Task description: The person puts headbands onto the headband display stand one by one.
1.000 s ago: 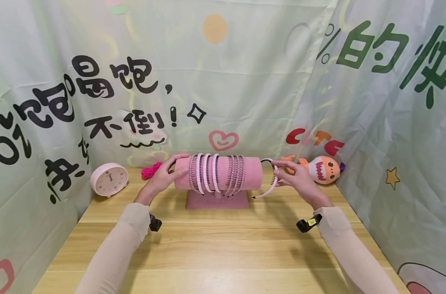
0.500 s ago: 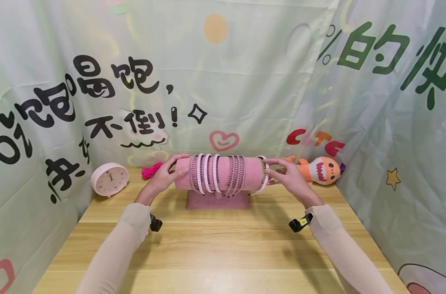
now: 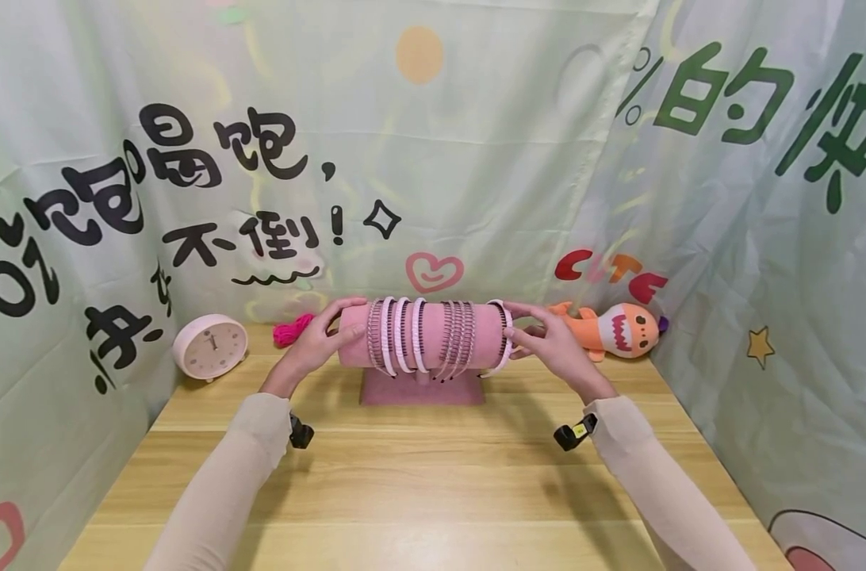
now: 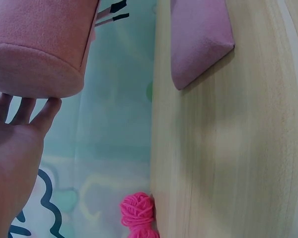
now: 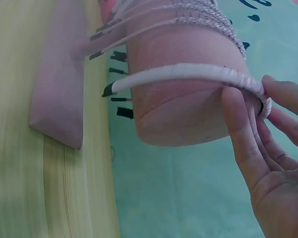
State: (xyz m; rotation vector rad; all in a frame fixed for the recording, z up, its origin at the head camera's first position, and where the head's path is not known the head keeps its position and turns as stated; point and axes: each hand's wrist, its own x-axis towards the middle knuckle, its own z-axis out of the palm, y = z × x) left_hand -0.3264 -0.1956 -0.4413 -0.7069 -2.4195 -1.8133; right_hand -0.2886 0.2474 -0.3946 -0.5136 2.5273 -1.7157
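A pink headband stand [image 3: 488, 337], a padded roll on a flat base [image 3: 397, 390], stands toward the back of the table. Several headbands are on it: white ones [image 3: 402, 337] left of the middle and sparkly thin ones [image 3: 459, 341] to the right. My left hand [image 3: 310, 345] holds the roll's left end, thumb in front; in the left wrist view its fingertips [image 4: 50, 106] touch the end face. My right hand [image 3: 557, 345] pinches a white headband [image 5: 188, 72] between thumb and fingers. This headband arches over the roll's right end, with its black tip [image 5: 108, 90] hanging in front.
A round pink alarm clock [image 3: 210, 347] stands at the back left, near a bright pink yarn bundle [image 3: 293, 330]. An orange shark plush [image 3: 622, 331] lies at the back right. Printed cloth [image 3: 504, 159] encloses the wooden table [image 3: 433, 476] behind and at both sides.
My right hand has moved left, bringing the white headband from beside the roll onto its right end. My left hand has stayed at the left end.
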